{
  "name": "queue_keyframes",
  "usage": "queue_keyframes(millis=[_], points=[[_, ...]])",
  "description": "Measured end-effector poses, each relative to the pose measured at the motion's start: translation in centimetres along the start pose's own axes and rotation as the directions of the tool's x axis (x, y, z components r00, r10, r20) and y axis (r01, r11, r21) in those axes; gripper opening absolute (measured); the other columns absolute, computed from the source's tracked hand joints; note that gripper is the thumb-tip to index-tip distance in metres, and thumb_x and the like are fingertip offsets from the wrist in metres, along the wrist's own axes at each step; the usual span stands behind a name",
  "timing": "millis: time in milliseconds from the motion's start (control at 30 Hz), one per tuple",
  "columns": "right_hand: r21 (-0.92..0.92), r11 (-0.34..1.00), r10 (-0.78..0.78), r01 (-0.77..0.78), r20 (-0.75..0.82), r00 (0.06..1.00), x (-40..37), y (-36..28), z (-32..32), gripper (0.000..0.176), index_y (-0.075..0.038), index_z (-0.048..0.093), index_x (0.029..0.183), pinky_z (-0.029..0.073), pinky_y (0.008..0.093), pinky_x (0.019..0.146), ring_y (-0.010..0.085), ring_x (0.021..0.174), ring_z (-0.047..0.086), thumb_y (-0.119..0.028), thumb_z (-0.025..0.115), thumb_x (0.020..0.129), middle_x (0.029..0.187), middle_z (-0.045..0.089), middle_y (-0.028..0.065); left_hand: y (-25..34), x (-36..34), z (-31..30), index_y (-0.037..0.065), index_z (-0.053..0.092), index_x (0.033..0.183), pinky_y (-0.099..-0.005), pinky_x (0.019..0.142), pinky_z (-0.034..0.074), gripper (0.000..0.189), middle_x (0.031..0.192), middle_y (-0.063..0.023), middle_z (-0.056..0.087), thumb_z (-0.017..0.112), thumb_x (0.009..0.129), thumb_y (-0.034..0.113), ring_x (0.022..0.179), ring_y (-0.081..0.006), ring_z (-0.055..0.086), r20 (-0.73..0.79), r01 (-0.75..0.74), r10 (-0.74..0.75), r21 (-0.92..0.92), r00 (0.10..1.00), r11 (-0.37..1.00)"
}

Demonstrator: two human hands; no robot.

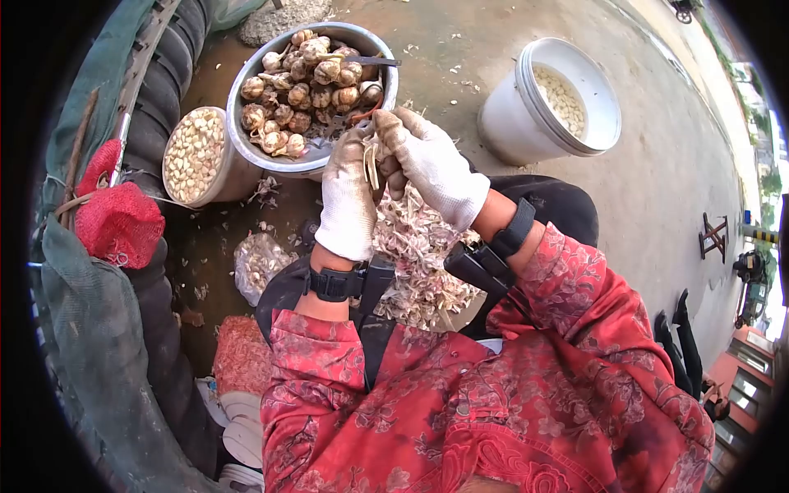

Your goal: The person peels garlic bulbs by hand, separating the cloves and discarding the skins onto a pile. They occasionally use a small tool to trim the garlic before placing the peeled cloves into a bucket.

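Note:
Both my hands wear white knitted gloves with soiled fingers, and they meet over the near right rim of a metal basin (392,86). My left hand (347,197) is closed around garlic (371,164), of which pale strips of stalk or skin show. The fingers of my right hand (436,164) are curled against the same garlic, hiding most of it. Brown, unpeeled garlic bulbs (300,94) fill the basin, and a flat metal blade (374,61) lies across them. Below my hands, a heap of garlic skins (419,263) spreads between my legs.
Left of the basin stands a bucket of garlic cloves (195,156). A white bucket (518,107) at the right holds peeled cloves in liquid. Black tyres (156,115) and a red mesh bag (122,222) line the left side. A clear plastic bag (259,267) lies by my left leg.

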State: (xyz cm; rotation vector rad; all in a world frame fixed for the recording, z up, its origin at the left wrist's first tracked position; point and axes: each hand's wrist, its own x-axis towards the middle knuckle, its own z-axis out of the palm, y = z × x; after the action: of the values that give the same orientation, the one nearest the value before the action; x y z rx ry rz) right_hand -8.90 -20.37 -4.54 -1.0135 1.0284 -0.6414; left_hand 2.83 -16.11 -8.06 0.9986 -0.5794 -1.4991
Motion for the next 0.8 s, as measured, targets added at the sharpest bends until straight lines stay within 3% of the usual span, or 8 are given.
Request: queue_keyframes(millis=[33, 100, 167, 400, 500, 633, 733, 800], points=[[0.108, 0.994, 0.019, -0.023, 0.036, 0.999, 0.1, 0.2, 0.0, 0.035, -0.002, 0.053, 0.112, 0.046, 0.0239, 0.046, 0.0083, 0.055, 0.053, -0.034, 0.048, 0.098, 0.069, 0.055, 0.0025, 0.5, 0.1, 0.3, 0.009, 0.052, 0.099, -0.0259, 0.044, 0.043, 0.034, 0.069, -0.0008, 0.051, 0.043, 0.097, 0.042, 0.051, -0.0131, 0.051, 0.039, 0.036, -0.032, -0.131, 0.999, 0.991], [0.149, 0.988, 0.014, -0.025, 0.069, 0.998, 0.3, 0.8, -0.5, 0.034, -0.004, 0.051, 0.109, 0.048, 0.0238, 0.048, 0.0093, 0.056, 0.056, -0.036, 0.047, 0.099, 0.068, 0.054, 0.0008, 0.8, -0.2, 0.4, 0.009, 0.051, 0.097, -0.0257, 0.045, 0.042, 0.027, 0.067, -0.0007, 0.049, 0.042, 0.097, 0.035, 0.053, -0.0140, 0.050, -0.065, 0.115, -0.125, -0.142, 0.990, 0.983], [0.285, 0.957, 0.023, -0.064, 0.143, 0.989, 0.6, 1.2, -1.1, 0.031, -0.006, 0.051, 0.101, 0.050, 0.0237, 0.049, 0.0099, 0.057, 0.057, -0.037, 0.047, 0.098, 0.068, 0.054, 0.0002, -0.1, 0.3, -0.4, 0.009, 0.050, 0.099, -0.0255, 0.048, 0.043, 0.028, 0.069, -0.0013, 0.049, 0.043, 0.097, 0.036, 0.056, -0.0132, 0.051, 0.105, 0.124, -0.096, -0.309, 0.990, 0.943], [0.308, 0.944, 0.062, -0.117, 0.185, 0.981, 0.7, 0.6, -1.5, 0.034, -0.006, 0.051, 0.113, 0.048, 0.0213, 0.055, 0.0091, 0.067, 0.058, -0.037, 0.048, 0.098, 0.083, 0.056, 0.0007, -0.4, 0.3, -0.7, 0.008, 0.052, 0.110, -0.0231, 0.060, 0.049, 0.034, 0.085, 0.0003, 0.056, 0.041, 0.099, 0.037, 0.068, -0.0099, 0.055, -0.026, 0.054, -0.057, -0.088, 0.998, 0.995], [0.309, 0.938, 0.083, -0.156, 0.237, 0.968, 1.3, 0.4, -2.1, 0.036, -0.005, 0.052, 0.113, 0.048, 0.0216, 0.056, 0.0098, 0.069, 0.059, -0.038, 0.047, 0.098, 0.086, 0.058, 0.0025, -0.4, 0.5, -0.1, 0.009, 0.054, 0.106, -0.0224, 0.058, 0.049, 0.033, 0.084, 0.0006, 0.056, 0.041, 0.098, 0.038, 0.067, -0.0088, 0.055, -0.147, 0.032, -0.049, -0.120, 0.988, 0.992], [0.364, 0.910, 0.098, -0.196, 0.269, 0.958, 1.4, 0.6, -2.5, 0.036, -0.004, 0.053, 0.112, 0.048, 0.0218, 0.057, 0.0095, 0.070, 0.059, -0.037, 0.047, 0.098, 0.090, 0.060, 0.0038, 0.2, 0.6, -0.2, 0.011, 0.055, 0.101, -0.0199, 0.053, 0.046, 0.033, 0.078, 0.0021, 0.057, 0.040, 0.098, 0.040, 0.064, -0.0073, 0.054, -0.128, 0.046, -0.060, -0.114, 0.990, 0.992], [0.243, 0.962, 0.074, -0.123, 0.201, 0.977, 1.2, 0.2, -2.5, 0.037, -0.004, 0.050, 0.111, 0.048, 0.0219, 0.052, 0.0101, 0.066, 0.060, -0.035, 0.059, 0.093, 0.084, 0.060, 0.0050, 0.2, 0.9, -1.6, 0.012, 0.057, 0.098, -0.0172, 0.049, 0.040, 0.035, 0.073, 0.0035, 0.058, 0.039, 0.098, 0.042, 0.058, -0.0053, 0.053, -0.069, 0.093, -0.090, 0.050, 0.994, 0.994], [-0.041, 0.997, -0.061, 0.065, 0.094, 0.994, 0.8, 0.2, -1.9, 0.038, -0.003, 0.054, 0.111, 0.045, 0.0212, 0.054, 0.0070, 0.066, 0.057, -0.034, 0.063, 0.090, 0.082, 0.059, 0.0028, 0.2, 0.9, -1.6, 0.013, 0.058, 0.099, -0.0154, 0.046, 0.033, 0.036, 0.070, 0.0048, 0.057, 0.039, 0.098, 0.043, 0.052, -0.0030, 0.047, -0.089, 0.091, -0.083, 0.088, 0.993, 0.992]])
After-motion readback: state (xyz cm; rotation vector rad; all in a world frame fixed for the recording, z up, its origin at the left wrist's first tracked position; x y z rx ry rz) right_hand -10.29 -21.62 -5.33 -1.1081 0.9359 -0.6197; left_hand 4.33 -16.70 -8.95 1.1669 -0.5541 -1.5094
